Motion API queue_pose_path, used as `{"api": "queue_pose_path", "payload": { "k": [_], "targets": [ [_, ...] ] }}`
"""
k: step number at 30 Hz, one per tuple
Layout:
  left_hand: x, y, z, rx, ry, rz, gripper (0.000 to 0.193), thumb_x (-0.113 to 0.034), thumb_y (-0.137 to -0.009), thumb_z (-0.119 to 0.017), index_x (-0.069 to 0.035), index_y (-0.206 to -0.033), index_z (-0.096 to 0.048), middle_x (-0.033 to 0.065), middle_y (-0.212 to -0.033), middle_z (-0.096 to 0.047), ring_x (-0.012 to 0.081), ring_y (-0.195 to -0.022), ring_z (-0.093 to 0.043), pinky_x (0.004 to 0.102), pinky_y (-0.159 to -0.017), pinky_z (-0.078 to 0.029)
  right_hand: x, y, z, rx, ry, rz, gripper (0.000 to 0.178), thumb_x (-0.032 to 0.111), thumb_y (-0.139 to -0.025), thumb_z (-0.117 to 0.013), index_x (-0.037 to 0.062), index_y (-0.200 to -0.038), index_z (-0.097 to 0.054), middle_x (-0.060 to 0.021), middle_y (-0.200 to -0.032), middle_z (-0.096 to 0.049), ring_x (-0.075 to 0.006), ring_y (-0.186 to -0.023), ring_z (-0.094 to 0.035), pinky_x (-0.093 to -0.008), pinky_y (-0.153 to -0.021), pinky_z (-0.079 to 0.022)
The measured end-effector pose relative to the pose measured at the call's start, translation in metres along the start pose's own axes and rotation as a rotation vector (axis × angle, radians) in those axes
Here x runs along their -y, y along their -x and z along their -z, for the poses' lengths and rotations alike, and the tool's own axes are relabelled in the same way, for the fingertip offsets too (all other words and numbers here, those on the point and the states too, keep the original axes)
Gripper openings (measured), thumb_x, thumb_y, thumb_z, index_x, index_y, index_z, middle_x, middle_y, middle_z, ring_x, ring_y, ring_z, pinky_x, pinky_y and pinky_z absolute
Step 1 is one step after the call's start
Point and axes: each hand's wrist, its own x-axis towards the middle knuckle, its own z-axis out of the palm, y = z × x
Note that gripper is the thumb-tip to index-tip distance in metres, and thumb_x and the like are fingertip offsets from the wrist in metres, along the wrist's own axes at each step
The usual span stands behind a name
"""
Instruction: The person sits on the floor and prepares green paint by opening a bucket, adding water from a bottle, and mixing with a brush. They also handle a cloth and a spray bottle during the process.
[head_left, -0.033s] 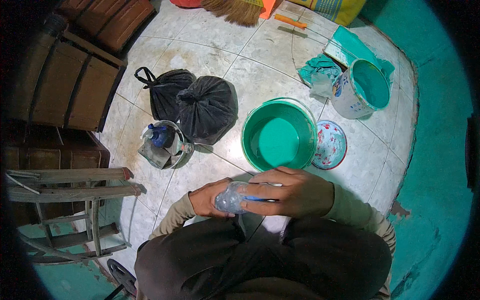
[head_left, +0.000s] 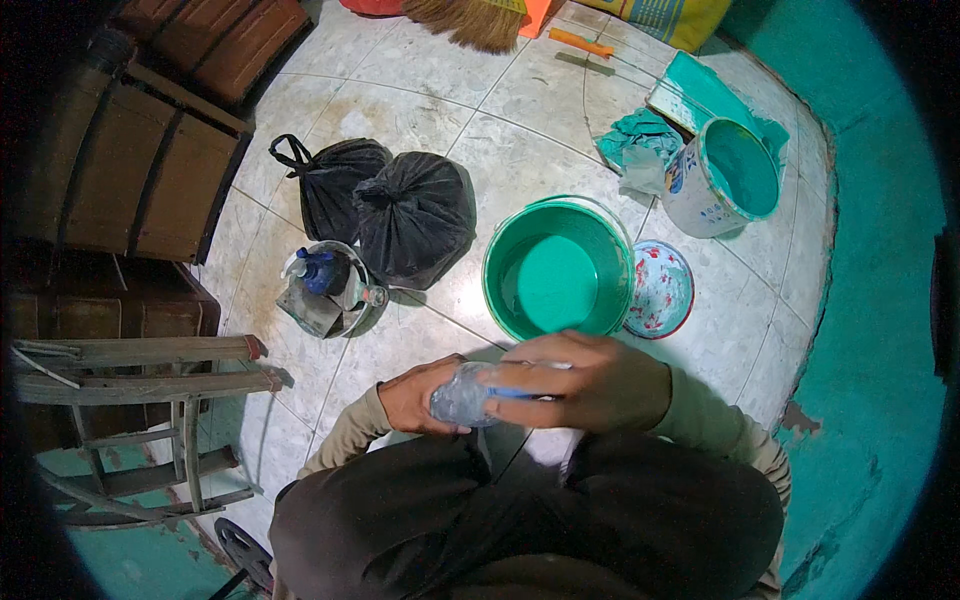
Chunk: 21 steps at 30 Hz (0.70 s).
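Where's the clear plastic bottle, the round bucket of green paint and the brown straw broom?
Clear plastic bottle (head_left: 458, 401), head view: its clear side.
Round bucket of green paint (head_left: 560, 220), head view: far inner wall.
Brown straw broom (head_left: 470, 27), head view: its bristles.

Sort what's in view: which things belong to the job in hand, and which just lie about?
Job in hand, as it appears:
bottle, held by the left hand and right hand
bucket, just beyond the hands, likely
white pail, possibly

Seemingly just lying about:
black bags
broom
wooden frame
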Motion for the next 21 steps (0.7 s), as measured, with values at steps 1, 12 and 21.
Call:
{"api": "queue_pose_path", "payload": {
  "k": [1, 12, 21],
  "targets": [
    [0.0, -0.001, 0.0, -0.018, -0.001, 0.006, 0.07, -0.021, -0.067, -0.082, -0.003, -0.124, -0.047, 0.013, -0.111, -0.053, 0.0267, -0.105, -0.053, 0.0357, -0.091, -0.042, -0.002, 0.003, 0.004, -0.062, -0.046, -0.009, 0.029, 0.013, -0.075, -0.064, 0.0141, -0.104, -0.063, -0.0052, -0.111, -0.059, -0.0211, -0.101, -0.059, -0.0315, -0.084, -0.05],
    [-0.007, 0.007, 0.008, -0.305, -0.141, 0.112, 0.069, -0.037, -0.064, -0.082, 0.0, -0.115, -0.052, 0.0135, -0.097, -0.06, 0.0261, -0.088, -0.061, 0.0365, -0.079, -0.047, 0.007, 0.09, 0.015, -0.579, 0.042, -0.733, 0.037, -0.001, -0.069, -0.072, 0.0, -0.106, -0.065, -0.017, -0.104, -0.065, -0.0289, -0.098, -0.063, -0.0355, -0.084, -0.05],
    [-0.041, 0.003, 0.023, -0.327, -0.392, 0.267, 0.061, -0.045, -0.064, -0.075, -0.001, -0.102, -0.055, 0.0208, -0.085, -0.063, 0.0356, -0.078, -0.064, 0.0405, -0.071, -0.049, 0.015, 0.133, -0.012, -0.586, -0.05, -0.946, 0.039, -0.004, -0.072, -0.07, 0.0031, -0.109, -0.063, -0.0132, -0.111, -0.062, -0.0241, -0.103, -0.06, -0.0324, -0.082, -0.05]
  ]
}}
